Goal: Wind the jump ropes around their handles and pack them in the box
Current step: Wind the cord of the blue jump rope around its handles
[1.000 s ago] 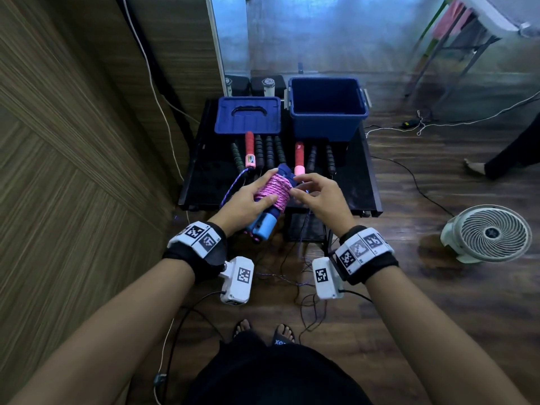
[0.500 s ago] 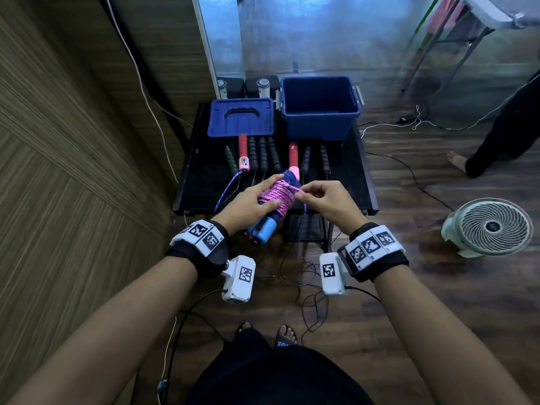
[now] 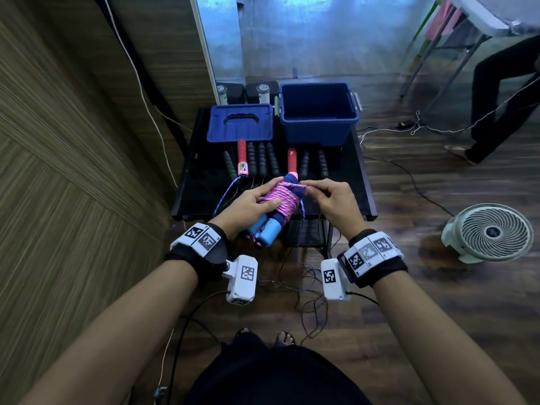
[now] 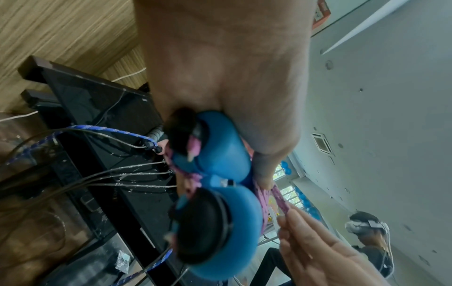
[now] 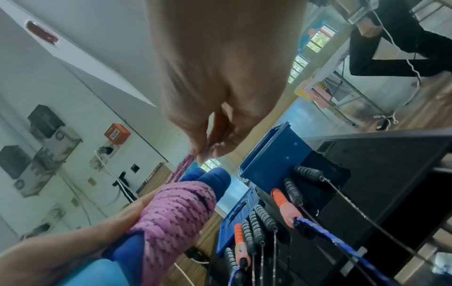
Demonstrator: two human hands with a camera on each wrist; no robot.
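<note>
The left hand point(image 3: 248, 204) grips a pair of blue handles point(image 3: 267, 230) held side by side, thumb laid across the pink rope point(image 3: 282, 197) wound thickly around them. The bundle sits in the air above the near edge of the black tabletop point(image 3: 198, 182), light-blue ends toward the person. The right hand point(image 3: 331, 200) pinches the free end of the pink rope between thumb and fingertips, just beside the far end of the winding; the strand runs taut from the coil to the pinch. On the tabletop beyond, several black-handled ropes point(image 3: 261, 160) and two red handles point(image 3: 242, 153) lie in a row, unwound, cords trailing over the near edge. A blue-patterned cord point(image 3: 226, 192) loops beside the left hand. The blue box point(image 3: 318, 133) stands open at the far right of the tabletop, its lid point(image 3: 239, 124) flat just beside it on the left.
</note>
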